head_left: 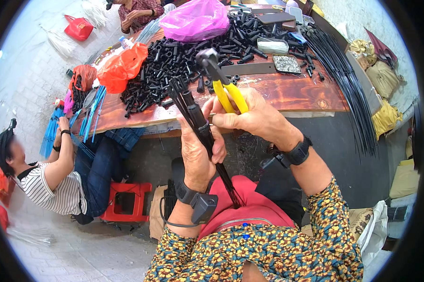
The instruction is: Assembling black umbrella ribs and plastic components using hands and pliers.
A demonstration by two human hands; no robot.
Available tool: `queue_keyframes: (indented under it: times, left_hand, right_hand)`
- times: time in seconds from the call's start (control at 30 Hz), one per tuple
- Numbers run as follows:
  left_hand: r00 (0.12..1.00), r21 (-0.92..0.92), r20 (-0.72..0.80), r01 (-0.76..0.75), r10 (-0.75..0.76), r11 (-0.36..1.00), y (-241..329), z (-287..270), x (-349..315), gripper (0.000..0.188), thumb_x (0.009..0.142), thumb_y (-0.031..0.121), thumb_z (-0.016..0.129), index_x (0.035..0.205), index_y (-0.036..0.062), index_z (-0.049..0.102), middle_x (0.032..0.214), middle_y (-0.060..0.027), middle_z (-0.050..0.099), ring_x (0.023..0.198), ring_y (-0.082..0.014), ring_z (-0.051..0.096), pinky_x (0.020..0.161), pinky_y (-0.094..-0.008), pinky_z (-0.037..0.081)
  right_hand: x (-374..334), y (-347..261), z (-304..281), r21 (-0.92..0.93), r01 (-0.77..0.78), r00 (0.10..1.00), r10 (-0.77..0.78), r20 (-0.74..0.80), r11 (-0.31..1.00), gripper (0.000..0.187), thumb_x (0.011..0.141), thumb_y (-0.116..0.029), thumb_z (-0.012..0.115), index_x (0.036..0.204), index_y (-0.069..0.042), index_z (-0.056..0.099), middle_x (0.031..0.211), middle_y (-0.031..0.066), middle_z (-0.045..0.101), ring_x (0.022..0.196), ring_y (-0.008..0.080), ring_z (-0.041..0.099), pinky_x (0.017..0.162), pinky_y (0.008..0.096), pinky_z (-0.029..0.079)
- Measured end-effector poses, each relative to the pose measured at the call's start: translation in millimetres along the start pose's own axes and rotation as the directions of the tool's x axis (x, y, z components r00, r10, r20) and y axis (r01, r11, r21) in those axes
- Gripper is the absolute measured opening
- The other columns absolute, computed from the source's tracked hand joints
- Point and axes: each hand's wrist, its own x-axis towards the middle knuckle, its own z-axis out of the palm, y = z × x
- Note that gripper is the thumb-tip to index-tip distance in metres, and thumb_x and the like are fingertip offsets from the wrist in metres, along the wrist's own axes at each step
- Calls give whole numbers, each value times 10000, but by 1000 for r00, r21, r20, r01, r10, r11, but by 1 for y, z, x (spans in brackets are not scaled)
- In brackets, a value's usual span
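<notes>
Black rod bundle (206,137), slanted, black tubes (197,115) at its upper end, sits just off the near edge of the wooden table (310,94). Left to right: co-worker in striped shirt (54,183) at the table's left end, hands by thin blue rods (51,134); orange bag (122,68) on the table's left part; red stool (140,201) below its near-left edge; second person (139,16) at its far edge; pile of short black tube pieces (162,66) over its middle, pink bag (195,21) on top, toward the far side. Left hand (195,151), at the near edge, fingers curled round the bundle. Right hand (255,112), same edge, grips yellow-handled pliers (220,89), head up over the table; head blurred, can't tell if jaws meet. Small tray of metal bits (286,70) on the table's right part. Long black rods (346,87) run off its right end.
</notes>
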Motion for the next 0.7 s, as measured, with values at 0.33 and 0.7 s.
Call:
queue_keyframes:
  times: [0.33, 0.7]
  left_hand:
    - [998, -11, -10, 58, -58, 998, 9, -29, 3, 900, 918, 760, 176, 1203, -1, 563, 455, 8, 344, 334, -112, 312, 363, -272, 302]
    - [994, -30, -89, 66, -69, 997, 5, -21, 2, 874, 937, 731, 182, 1197, -8, 570, 465, 20, 345, 343, -98, 310, 363, -260, 280]
  right_hand:
    - [-44, 6, -17, -947, 64, 996, -82, 40, 316, 192, 777, -118, 662, 911, -28, 558, 787, 164, 654, 747, 350, 660, 649, 451, 505]
    - [-37, 1, -9, -995, 27, 988, -151, 13, 92, 375, 723, -10, 648, 1083, -9, 542, 947, 188, 542, 907, 353, 562, 716, 422, 509]
